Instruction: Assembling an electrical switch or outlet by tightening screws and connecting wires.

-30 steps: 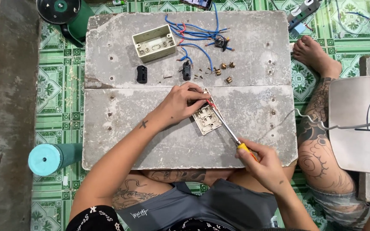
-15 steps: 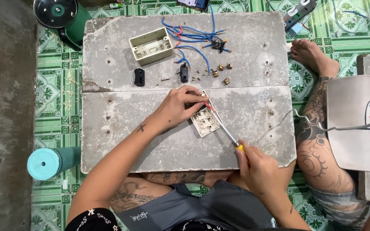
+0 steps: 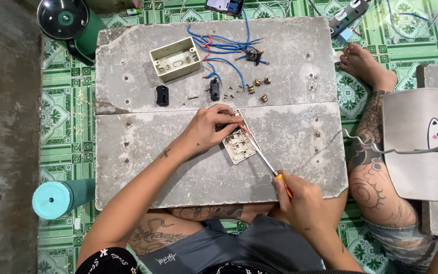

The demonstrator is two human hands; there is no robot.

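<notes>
while the left hand (image 3: 210,131) pins the cream switch plate (image 3: 239,144) flat on the grey concrete slab (image 3: 143,152), fingers curled over the plate's upper edge and closed on it, the right hand (image 3: 300,199) is wrapped tight round the yellow handle of a screwdriver (image 3: 260,155), whose shaft slants up and left to the plate. compared with a second ago, the handle hand has slid a little further from the plate and lower toward the person's lap, while the tip has stayed at the plate's top corner beside the red wire (image 3: 244,128); i'd judge the same screw or terminal is still being worked, not a new one started.

everything else sits beyond the plate, on the far half of the slab. the only container is a cream wall box (image 3: 175,58), up and to the left of the plate, open side up; it looks empty apart from its own moulded holes. right of it lies a tangle of blue wires (image 3: 224,48), and nearer the plate a few small brass fittings (image 3: 258,87) and two black parts (image 3: 162,95) lie loose. left of the plate, off the slab's near corner, stands a teal cylinder (image 3: 51,199); a dark round fan-like object (image 3: 63,18) sits past the far left corner. right of the plate, another person's tattooed leg (image 3: 376,177) rests on the green tiled floor (image 3: 62,116).
</notes>
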